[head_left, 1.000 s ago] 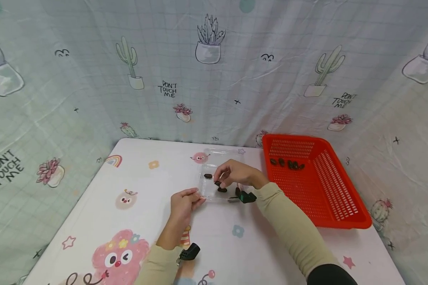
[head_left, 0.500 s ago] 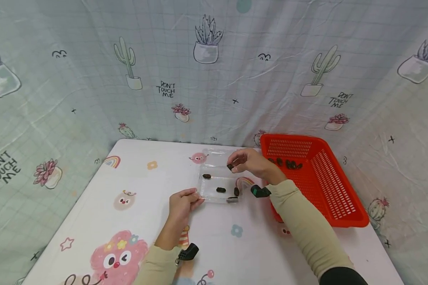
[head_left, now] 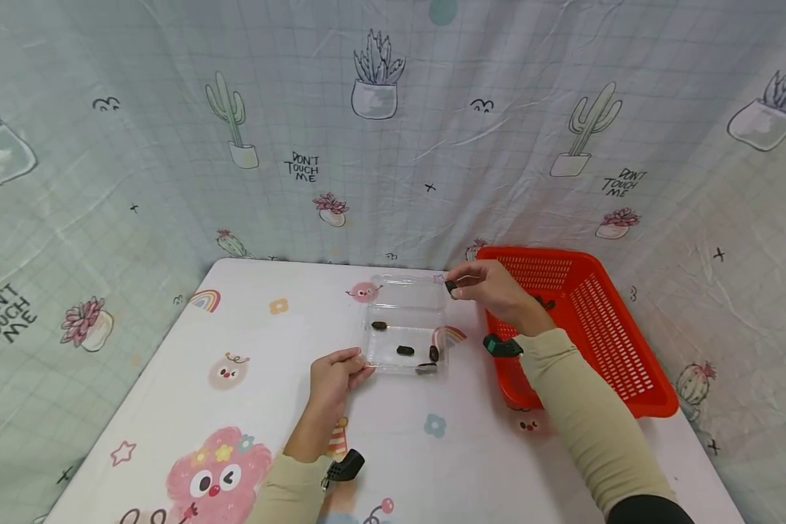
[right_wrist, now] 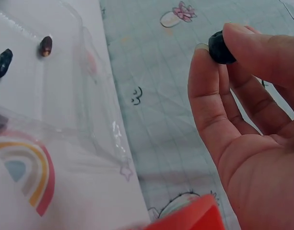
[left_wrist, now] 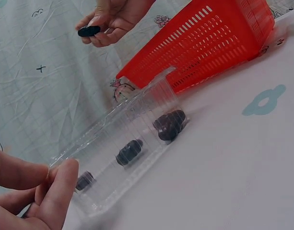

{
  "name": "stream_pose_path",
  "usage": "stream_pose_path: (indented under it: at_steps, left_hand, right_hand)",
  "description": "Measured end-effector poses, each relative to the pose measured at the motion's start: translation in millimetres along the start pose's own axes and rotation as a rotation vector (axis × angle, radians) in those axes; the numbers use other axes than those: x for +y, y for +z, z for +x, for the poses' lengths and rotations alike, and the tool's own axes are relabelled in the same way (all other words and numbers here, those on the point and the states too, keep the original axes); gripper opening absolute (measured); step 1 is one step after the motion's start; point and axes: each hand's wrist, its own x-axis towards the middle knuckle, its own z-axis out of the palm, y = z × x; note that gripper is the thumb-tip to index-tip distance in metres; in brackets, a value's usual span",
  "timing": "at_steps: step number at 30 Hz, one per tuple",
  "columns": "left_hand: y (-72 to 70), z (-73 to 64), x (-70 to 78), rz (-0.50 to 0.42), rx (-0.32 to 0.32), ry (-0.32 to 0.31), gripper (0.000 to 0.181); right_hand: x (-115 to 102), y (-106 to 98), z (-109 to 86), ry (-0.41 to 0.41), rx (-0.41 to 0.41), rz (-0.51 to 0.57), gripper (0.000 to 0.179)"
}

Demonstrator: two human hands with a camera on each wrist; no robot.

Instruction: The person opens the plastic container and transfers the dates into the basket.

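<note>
A clear plastic clamshell box [head_left: 415, 335] lies on the table with its lid [head_left: 407, 292] laid back behind it. My left hand [head_left: 332, 375] pinches its near left edge between thumb and fingers. Several dark oval pieces, wrinkled like dried dates, lie spread in the box, one piece [head_left: 379, 326] at the back left and another piece [head_left: 405, 351] near the middle. Raised above the table between box and basket, my right hand [head_left: 491, 289] pinches one dark oval piece [right_wrist: 220, 49] between thumb and fingertips.
A red slotted plastic basket [head_left: 592, 316] stands on the right of the table, partly covered by my right forearm. Dark pieces [head_left: 546, 302] lie toward its back. A printed cloth [head_left: 393, 145] hangs behind and beside the table.
My right hand has lifted a dark oval piece from the box and carried it right and back, to the basket's left rim. My left hand keeps its grip on the box edge.
</note>
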Motion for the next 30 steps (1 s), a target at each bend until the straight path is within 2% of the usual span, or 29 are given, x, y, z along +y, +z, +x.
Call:
stream_pose_path:
  at_steps: [8, 13, 17, 21, 25, 30]
  left_hand:
    - [2.7, -0.4, -1.1, -0.002, -0.009, -0.006, 0.037]
    - [2.7, -1.4, 0.9, -0.007, -0.007, -0.004, 0.037]
    - [1.3, -1.9, 2.8, -0.006, 0.007, -0.010, 0.037]
    - [-0.2, -1.8, 3.8, -0.008, 0.001, -0.012, 0.038]
    - [0.3, -1.4, 4.2, -0.003, -0.002, -0.013, 0.038]
    - [2.1, -1.7, 4.4, 0.004, 0.000, -0.018, 0.037]
  right_hand:
    - [9.6, -26.3, -7.5, 0.026, 0.086, 0.045, 0.028]
    - [16.0, -38.8, -11.2, 0.039, 0.142, 0.105, 0.022]
    - [22.8, -45.7, -13.1, 0.023, 0.160, 0.203, 0.017]
    - [27.8, -52.5, -15.6, 0.041, 0.201, 0.259, 0.015]
    - [32.6, -59.4, -17.5, 0.077, 0.239, 0.259, 0.017]
    - [38.8, -64.5, -18.1, 0.113, 0.269, 0.309, 0.019]
